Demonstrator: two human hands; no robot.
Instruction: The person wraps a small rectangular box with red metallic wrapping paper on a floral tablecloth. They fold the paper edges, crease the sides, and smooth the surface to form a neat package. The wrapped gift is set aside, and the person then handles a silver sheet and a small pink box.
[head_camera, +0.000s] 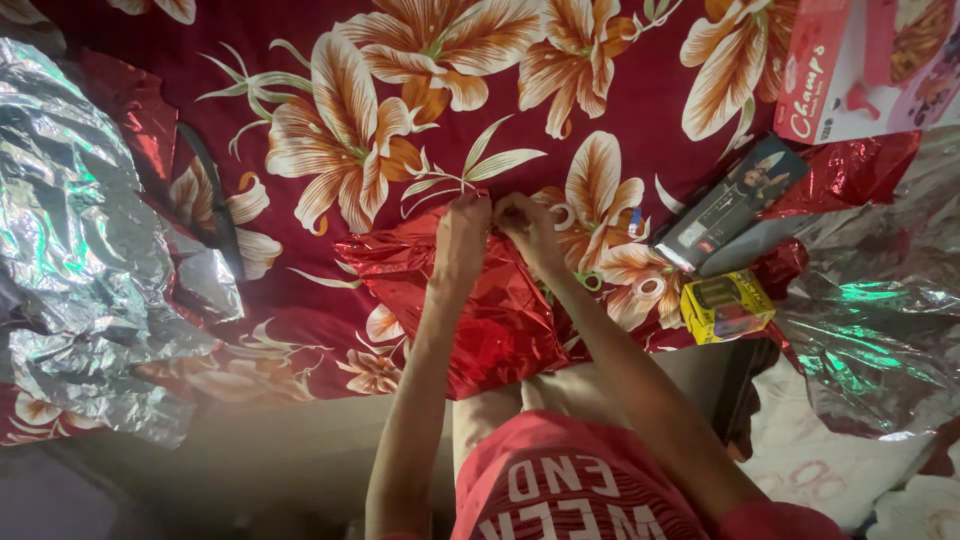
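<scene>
A parcel wrapped in shiny red foil paper (490, 310) lies on a dark red bedsheet printed with large cream-orange flowers (330, 130). My left hand (462, 228) and my right hand (528, 226) meet at the parcel's far edge, both with fingers pinched on the red foil there. What the foil wraps is hidden. My arms reach over my lap in red clothing (570, 480).
Crumpled silver foil sheets lie at the left (70, 250) and right (880, 330). A small yellow box (727, 305), a dark flat package (732, 200), scissors with white handles (640, 285) and a pink-white carton (870, 60) sit to the right. A dark thin object (215, 210) lies at the left.
</scene>
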